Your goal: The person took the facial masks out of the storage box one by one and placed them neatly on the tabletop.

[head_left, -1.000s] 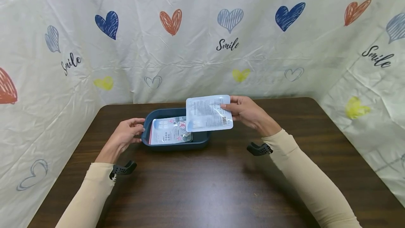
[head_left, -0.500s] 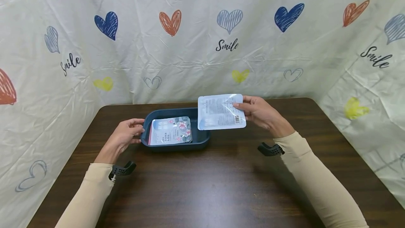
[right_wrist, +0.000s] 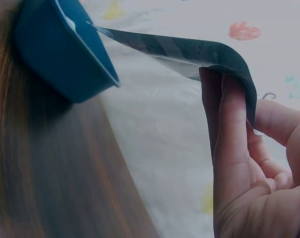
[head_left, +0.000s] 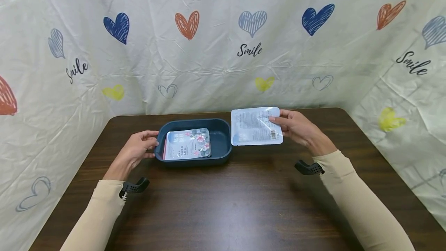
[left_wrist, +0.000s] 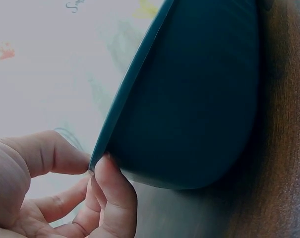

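While one packet lies in one blue tray, left hand pinching tray rim, right hand pinching second packet

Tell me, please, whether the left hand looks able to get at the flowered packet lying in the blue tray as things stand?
Probably yes: the left hand already grips the tray's near rim, the flowered packet lies uncovered just inside, and nothing sits between them.

White sachet held flat, just right of dark blue tray; floral sachet inside.
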{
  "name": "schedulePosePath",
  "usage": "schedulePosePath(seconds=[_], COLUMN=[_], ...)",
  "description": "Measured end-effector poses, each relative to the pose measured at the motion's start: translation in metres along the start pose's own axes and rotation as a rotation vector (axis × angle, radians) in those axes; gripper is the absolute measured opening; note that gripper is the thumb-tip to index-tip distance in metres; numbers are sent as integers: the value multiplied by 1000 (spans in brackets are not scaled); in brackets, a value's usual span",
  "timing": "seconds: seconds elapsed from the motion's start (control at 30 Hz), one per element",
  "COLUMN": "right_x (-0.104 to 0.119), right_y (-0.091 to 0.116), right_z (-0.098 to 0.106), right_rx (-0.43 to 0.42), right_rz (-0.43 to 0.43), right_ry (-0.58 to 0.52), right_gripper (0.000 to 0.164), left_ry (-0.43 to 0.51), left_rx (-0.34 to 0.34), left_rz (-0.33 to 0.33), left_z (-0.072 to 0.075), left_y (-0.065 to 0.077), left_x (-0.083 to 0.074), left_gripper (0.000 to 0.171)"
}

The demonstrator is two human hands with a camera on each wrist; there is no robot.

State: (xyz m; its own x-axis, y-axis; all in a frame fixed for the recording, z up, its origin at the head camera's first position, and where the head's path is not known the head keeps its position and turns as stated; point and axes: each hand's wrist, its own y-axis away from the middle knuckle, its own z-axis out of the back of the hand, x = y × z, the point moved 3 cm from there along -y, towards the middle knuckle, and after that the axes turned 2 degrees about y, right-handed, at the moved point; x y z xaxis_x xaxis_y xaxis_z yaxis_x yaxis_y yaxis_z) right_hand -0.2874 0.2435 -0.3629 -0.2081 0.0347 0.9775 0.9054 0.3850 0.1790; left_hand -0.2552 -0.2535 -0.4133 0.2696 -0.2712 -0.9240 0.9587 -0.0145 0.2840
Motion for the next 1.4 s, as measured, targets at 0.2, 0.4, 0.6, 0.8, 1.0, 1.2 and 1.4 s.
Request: schedulePosePath(seconds=[0.2,0.4,0.6,0.8,1.0,1.2,1.4], right_x=[-6,-13,-23,-33,-43,-50,-54], right_y=[3,3,0,-6,-14,-21,-25], right_z=[11,19,23,22,21,23,21], right_rx=[-28,-34,-29,-31,-44,-140,-219], right_rz=[-32,-45,-58,-70,-96,-97,-99], right_ry=[-16,-23,-19,-8,28,260,474], right_gripper=[15,14,13,14,21,35,34], left_ry=[0,3,3,-3,-8,-5,-13], left_rx=[0,2,-1,-5,-8,-9,-10], left_rz=[7,4,9,10,10,2,8], left_z=[-1,-1,-1,0,0,-1,-2], left_y=[0,1,-1,-2,-1,1,0], left_x=[-1,-1,0,-1,-1,-3,-1], left_gripper=[54,53,53,52,53,53,53])
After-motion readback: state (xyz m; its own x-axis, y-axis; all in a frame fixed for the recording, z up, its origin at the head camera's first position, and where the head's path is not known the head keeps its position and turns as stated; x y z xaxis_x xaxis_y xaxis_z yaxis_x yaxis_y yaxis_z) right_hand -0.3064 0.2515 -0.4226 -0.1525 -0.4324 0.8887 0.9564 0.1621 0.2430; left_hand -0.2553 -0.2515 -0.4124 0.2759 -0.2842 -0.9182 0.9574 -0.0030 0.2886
